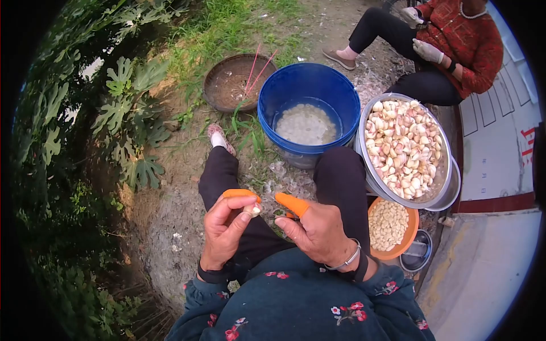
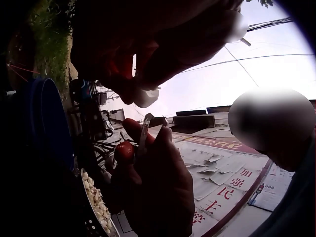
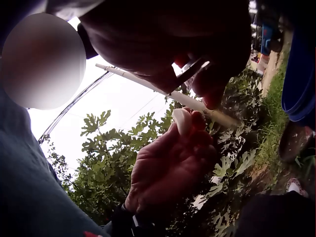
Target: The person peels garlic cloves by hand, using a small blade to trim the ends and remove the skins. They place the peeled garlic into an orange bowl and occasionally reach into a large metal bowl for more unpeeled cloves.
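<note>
My left hand (image 1: 223, 234) pinches a peeled-looking white garlic clove (image 1: 255, 210) between thumb and fingertips; the clove (image 3: 182, 121) also shows in the right wrist view. To its right, my right hand (image 1: 325, 228) grips a small narrow metal blade (image 2: 144, 133), seen best in the left wrist view. The blade (image 3: 189, 76) points toward the clove, a small gap apart. Orange finger covers (image 1: 292, 203) are on fingers of both hands. The hands are over the lap, and the right palm is hidden in the head view.
A blue bucket (image 1: 267, 122) with pale cloves in water stands ahead. At right are a metal basin (image 1: 442, 187) heaped with unpeeled garlic (image 1: 405, 148) and an orange bowl (image 1: 410, 234) of peeled cloves. A woven basket (image 1: 219, 85) lies beyond; another person (image 1: 466, 51) sits at upper right.
</note>
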Motion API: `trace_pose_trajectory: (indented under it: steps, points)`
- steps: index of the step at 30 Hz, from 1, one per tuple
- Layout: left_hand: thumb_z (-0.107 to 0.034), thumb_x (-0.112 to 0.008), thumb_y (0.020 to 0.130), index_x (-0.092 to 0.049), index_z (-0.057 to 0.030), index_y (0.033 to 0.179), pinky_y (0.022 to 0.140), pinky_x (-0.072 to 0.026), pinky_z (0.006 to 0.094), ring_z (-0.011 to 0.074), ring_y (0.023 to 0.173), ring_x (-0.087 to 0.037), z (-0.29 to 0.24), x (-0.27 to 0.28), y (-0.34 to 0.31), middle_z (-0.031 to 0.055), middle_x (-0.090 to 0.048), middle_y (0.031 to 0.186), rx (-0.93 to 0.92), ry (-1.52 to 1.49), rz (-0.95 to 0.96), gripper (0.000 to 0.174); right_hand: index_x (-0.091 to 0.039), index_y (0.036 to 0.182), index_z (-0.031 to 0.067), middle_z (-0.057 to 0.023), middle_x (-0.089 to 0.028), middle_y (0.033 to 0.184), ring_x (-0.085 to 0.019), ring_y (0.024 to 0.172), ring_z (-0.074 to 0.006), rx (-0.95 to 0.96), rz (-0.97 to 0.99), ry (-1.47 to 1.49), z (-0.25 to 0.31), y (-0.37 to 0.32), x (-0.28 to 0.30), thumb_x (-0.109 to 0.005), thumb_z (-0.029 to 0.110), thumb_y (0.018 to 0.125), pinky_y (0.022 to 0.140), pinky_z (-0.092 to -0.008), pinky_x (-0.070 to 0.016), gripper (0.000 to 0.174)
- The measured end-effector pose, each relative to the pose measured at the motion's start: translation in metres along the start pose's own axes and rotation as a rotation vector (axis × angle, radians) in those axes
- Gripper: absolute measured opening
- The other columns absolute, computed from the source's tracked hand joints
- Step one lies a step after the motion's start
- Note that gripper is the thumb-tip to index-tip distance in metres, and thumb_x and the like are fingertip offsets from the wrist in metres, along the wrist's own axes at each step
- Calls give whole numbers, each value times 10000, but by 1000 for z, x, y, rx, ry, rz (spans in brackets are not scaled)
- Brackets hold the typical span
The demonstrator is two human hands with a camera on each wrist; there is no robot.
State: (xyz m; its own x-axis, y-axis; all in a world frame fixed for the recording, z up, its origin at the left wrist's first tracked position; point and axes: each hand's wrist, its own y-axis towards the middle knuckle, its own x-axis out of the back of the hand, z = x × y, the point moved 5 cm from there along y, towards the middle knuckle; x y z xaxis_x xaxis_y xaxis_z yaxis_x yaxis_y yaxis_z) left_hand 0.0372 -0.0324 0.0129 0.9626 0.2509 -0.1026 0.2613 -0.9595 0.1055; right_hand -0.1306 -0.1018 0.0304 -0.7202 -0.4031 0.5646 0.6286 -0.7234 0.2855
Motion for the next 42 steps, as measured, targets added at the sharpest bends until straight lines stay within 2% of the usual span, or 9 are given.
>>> trace_pose_trajectory:
  steps: [9,18,21,24,30,33,36,39,42]
  points:
    - [-1,-608,865,-663,-11,1073,791,-497,287,195,896,-623,-13,-5,4,114,-620,1000,-102,424,139,215,-644,933,12,-102,-601,665,-594,546,-266,101,-4,-66,3,0,-3,-726,219,778,484,-342,-449,271]
    - [4,-623,844,-665,-19,1045,754,-504,297,217,859,-637,-14,-8,5,108,-643,951,-158,511,148,207,-656,845,12,-108,-570,602,-585,518,-276,42,80,-176,10,4,2,-722,243,778,462,-362,-435,250]
    - [-19,-609,854,-658,13,1002,755,-503,289,195,846,-638,-16,-9,6,119,-641,956,-162,503,160,159,-584,613,44,-104,-563,546,-595,481,-275,42,86,-227,9,4,1,-722,270,775,429,-349,-452,311]
    - [-16,-611,849,-656,8,997,751,-505,290,202,841,-639,-14,-10,6,123,-642,970,-167,503,190,157,-583,608,40,-112,-550,520,-590,476,-286,35,139,-242,8,6,1,-714,277,783,435,-360,-453,323]
    - [-12,-581,888,-639,31,1032,749,-504,291,177,847,-631,8,-3,-3,119,-641,980,-3,213,181,162,-665,826,14,-109,-570,560,-563,460,-260,27,265,-69,-8,6,-5,-698,249,818,443,-354,-417,237]
    - [-53,-573,918,-610,50,1087,816,-486,287,159,883,-616,24,-4,-12,107,-638,990,200,-301,81,201,-647,739,24,-88,-575,528,-572,446,-228,-144,289,340,-15,7,-11,-685,246,833,436,-330,-430,244]
    - [-88,-577,927,-583,55,1139,870,-462,288,151,942,-590,29,-8,-10,103,-614,1056,287,-597,102,255,-662,843,17,-17,-584,547,-505,432,-86,-440,407,686,-19,7,-15,-664,225,877,414,-247,-376,211]
    - [-82,-645,881,-589,39,1131,872,-455,284,141,982,-564,19,-10,-4,94,-575,1105,222,-485,80,283,-653,895,20,33,-573,585,-446,477,-3,-552,398,855,-26,3,-21,-643,215,906,415,-184,-328,195]
    - [-76,-724,813,-592,30,1105,854,-459,280,129,995,-548,14,-6,1,78,-543,1120,14,-12,118,338,-650,911,24,25,-586,616,-441,473,-9,-575,388,848,-30,1,-24,-638,223,910,416,-174,-320,200]
